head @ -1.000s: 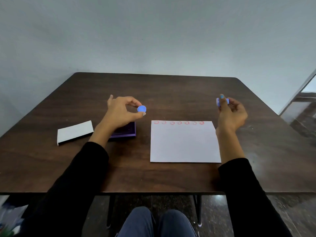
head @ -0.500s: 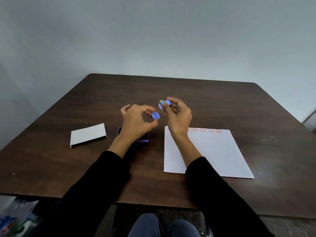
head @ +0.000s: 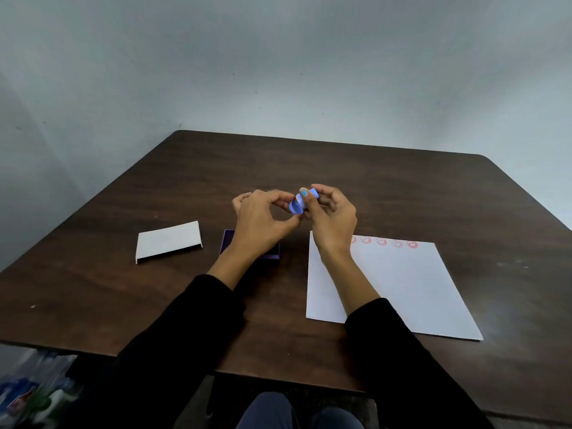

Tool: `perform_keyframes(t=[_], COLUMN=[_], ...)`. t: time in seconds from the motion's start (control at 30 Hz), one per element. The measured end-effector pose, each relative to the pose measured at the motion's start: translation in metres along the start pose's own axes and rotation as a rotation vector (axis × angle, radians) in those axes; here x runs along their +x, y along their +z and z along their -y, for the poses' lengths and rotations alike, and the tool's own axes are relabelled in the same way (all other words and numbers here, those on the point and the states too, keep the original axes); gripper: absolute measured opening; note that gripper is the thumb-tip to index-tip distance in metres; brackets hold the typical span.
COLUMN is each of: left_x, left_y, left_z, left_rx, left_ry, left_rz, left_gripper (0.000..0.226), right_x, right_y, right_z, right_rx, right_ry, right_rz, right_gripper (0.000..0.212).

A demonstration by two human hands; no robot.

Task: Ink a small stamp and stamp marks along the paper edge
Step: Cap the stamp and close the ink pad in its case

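Stamp (head: 305, 199) held in the air above the worktop (head: 371, 187), over its middle, pinched in our right hand (head: 332, 222), long axis tilted up and away to the right. Cap (head: 295, 208) sat at the stamp's lower left end, pinched by the fingers (head: 280, 201) of our left hand (head: 260, 224); we could not tell whether it was seated. Hands nearly touched. We judged marking finished: red marks (head: 382, 242) ran along the far edge of the paper (head: 402, 286). Ink pad (head: 227, 241) lay beneath the left wrist, white lid (head: 168, 241) further left.
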State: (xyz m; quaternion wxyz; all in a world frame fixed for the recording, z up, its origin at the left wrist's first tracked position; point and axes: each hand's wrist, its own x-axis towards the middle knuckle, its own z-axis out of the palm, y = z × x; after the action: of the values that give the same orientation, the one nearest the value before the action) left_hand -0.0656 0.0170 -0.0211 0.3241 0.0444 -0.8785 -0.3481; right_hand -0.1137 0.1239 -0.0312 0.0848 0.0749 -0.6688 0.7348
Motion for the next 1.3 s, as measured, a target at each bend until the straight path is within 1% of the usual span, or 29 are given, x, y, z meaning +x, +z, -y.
perform_keyframes(t=[0.13,0.27,0.47,0.63,0.73,0.83,1.03,1.2,1.3], left_x=[-0.0005,-0.0010,-0.0001,0.0003,0.0005,0.0001,-0.0005,-0.0013,-0.0013], left_y=[-0.0013,-0.0022,-0.0007,-0.0004,0.0006,0.0011,-0.0011,-0.0040,-0.0059], left_z=[-0.0037,-0.0031,-0.0017,0.0015,0.0017,0.0035,0.0042,0.0010,0.0001], left_rx=[-0.037,-0.091,-0.081,-0.067,-0.052,-0.036,-0.032,-0.061,-0.075], left_ry=[-0.055,-0.065,-0.069,-0.074,-0.079,-0.083,-0.078,-0.054,-0.050], left_rz=[0.023,0.042,-0.002,0.005,0.006,0.009,0.023,0.020,0.028], left_gripper=[0.027,0.030,0.031,0.030,0.030,0.030,0.030,0.026,0.026], right_x=[-0.0009,-0.0014,-0.0002,0.0002,0.0015,0.0020,0.0017,-0.0015,-0.0027], right_y=[-0.0004,-0.0003,-0.0009,0.0001,0.0006,0.0004,-0.0004,0.0000,-0.0002], right_z=[-0.0013,-0.0024,-0.0019,-0.0006,-0.0015,-0.0028,-0.0024,0.0005,0.0031], right_rx=[-0.005,0.025,0.118,0.176,0.185,0.170,0.077,0.041,0.031], right_ry=[-0.006,0.018,0.060,0.101,0.121,0.127,0.095,0.050,0.025], right_rz=[0.025,0.047,0.074,0.099,0.090,0.096,0.091,0.072,0.075], right_gripper=[0.020,0.018,0.016,0.017,0.012,0.010,0.018,0.015,0.017])
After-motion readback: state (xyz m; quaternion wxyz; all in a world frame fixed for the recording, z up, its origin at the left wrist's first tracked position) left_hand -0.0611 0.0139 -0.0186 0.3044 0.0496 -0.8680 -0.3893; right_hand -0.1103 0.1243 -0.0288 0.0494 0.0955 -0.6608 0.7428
